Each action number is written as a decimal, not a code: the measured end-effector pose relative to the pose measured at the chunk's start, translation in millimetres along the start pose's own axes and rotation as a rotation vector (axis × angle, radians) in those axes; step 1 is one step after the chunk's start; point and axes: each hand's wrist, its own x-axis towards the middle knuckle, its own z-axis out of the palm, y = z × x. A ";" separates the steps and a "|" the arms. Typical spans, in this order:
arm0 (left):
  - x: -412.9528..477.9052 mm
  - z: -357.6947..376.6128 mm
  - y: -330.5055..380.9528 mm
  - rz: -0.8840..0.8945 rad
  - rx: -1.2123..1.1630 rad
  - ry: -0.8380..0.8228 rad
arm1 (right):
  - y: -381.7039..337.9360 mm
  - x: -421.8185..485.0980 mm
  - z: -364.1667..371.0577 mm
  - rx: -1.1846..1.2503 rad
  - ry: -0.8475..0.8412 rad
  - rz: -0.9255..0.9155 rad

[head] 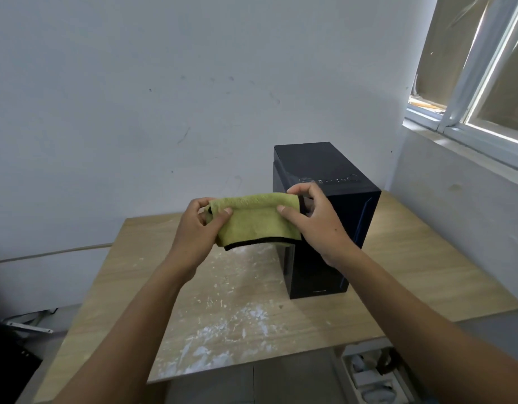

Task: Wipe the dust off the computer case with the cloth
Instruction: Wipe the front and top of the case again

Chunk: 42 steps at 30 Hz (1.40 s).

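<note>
A black computer case (pixel 324 167) stands upright on the wooden table (pixel 426 275), towards the back right, with buttons and ports along its top front edge. In front of it, above the table, I hold a folded yellow-green cloth (pixel 253 225) with a black hem. My left hand (pixel 198 228) pinches its left end between thumb and fingers. My right hand (pixel 313 217) pinches its right end, just in front of the case's upper front corner. The cloth hangs clear of the case and the table.
White smears mark the table's middle and front. A white wall stands right behind the table, and a window (pixel 485 83) is at the upper right. A dark object (pixel 10 360) sits low on the left, and a plastic box (pixel 374 374) lies under the table's right front.
</note>
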 end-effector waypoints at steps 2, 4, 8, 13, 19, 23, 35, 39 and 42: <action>-2.9 -4.7 -6.1 0.017 -0.034 0.064 | 4.1 -3.3 13.0 0.040 0.045 -0.032; -4.5 -12.7 -14.3 0.059 -0.005 0.124 | 7.7 -8.8 26.4 -0.021 -0.013 -0.107; -9.4 -30.0 -26.1 0.095 0.047 0.201 | 13.2 -15.9 55.5 -0.262 -0.087 -0.201; -15.4 -49.1 -42.6 0.150 0.238 0.133 | 25.5 -13.0 89.1 -0.391 0.006 -0.191; -14.4 -59.1 -68.3 0.230 0.467 0.160 | 44.1 -13.1 116.4 -0.474 0.052 -0.206; -6.7 -56.3 -86.3 0.136 0.466 0.209 | 60.9 -4.2 132.3 -0.502 0.075 -0.148; 83.6 -59.1 -149.8 0.001 0.561 0.122 | 132.6 77.0 168.0 -0.552 0.015 0.013; 132.7 -62.4 -174.4 -0.064 0.582 0.091 | 166.7 123.9 183.8 -0.561 -0.028 0.070; 175.0 -65.2 -198.1 -0.108 0.626 0.053 | 189.9 160.7 197.1 -0.531 -0.050 0.158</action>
